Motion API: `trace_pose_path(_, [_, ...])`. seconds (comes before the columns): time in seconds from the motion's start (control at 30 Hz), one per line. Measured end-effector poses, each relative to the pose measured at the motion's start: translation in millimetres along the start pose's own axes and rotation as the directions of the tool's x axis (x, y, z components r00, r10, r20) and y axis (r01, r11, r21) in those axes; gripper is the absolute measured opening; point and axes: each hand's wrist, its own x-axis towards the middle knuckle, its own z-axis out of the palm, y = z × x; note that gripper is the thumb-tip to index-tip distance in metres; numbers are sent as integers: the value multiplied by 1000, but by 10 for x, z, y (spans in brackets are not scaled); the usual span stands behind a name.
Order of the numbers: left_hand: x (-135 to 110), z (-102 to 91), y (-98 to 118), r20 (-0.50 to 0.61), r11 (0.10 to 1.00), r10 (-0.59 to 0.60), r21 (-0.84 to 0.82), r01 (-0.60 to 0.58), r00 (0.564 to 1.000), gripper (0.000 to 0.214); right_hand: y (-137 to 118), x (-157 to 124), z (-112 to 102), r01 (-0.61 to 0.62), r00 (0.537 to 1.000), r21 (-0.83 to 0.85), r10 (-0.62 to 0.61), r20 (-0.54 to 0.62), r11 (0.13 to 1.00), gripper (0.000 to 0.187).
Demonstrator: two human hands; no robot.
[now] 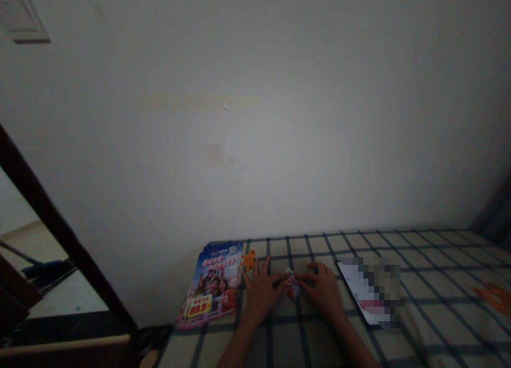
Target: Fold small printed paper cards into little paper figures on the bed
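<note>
Both my hands rest on a checked cloth [419, 304] near the wall. Between them lies a small folded piece of coloured paper [291, 286], red and white. My left hand [261, 291] lies with its fingers stretched out on the cloth, the thumb touching the paper's left side. My right hand [321, 287] pinches the paper's right edge with thumb and fingers drawn together. The light is dim and the paper's shape is hard to read.
A stack of colourful leaflets [213, 291] lies to the left of my left hand, with a small orange scrap [248, 260] at its top corner. A blurred-out white sheet [371, 296] lies to the right. A dark wooden frame [59, 230] slants at the far left.
</note>
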Motion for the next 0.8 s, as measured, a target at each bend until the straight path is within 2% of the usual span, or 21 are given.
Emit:
trace_pose_path(0.23, [6,-11,68,-12,998,-35,-53,34,999,35,-67,30,68,-20,998,-33,18,-67,999,16])
trace_pose_path(0.53, [63,50,112,-63,996,-65,-72,61,996,32,-61,34,140,16,991,-38,-21,-131,999,21])
trace_pose_path(0.8, [54,76,110,-75,995,-30,-99,23,997,29,-107,29,142,-10,993,-54,4,-120,999,16])
